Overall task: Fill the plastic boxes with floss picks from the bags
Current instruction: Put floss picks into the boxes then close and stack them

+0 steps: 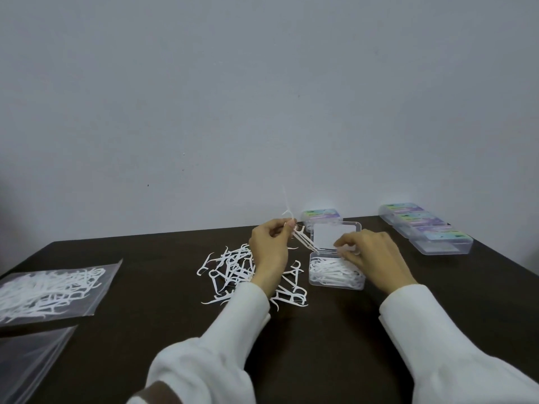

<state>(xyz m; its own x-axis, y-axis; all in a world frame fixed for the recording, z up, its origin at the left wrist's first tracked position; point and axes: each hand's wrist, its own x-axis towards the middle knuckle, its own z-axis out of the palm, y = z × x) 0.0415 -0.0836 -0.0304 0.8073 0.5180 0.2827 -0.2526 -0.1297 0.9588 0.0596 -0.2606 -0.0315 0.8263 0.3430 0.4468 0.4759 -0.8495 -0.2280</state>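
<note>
Left hand (269, 246) pinches bunch of white floss picks (300, 239), angled toward open clear plastic box (337, 277); right hand (369, 252), fingers curled on box's far rim, steadies it for loading.

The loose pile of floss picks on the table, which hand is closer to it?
Left. The left hand is right over the pile, pinching a few picks; the right hand is off beside it, over the open box.
</note>
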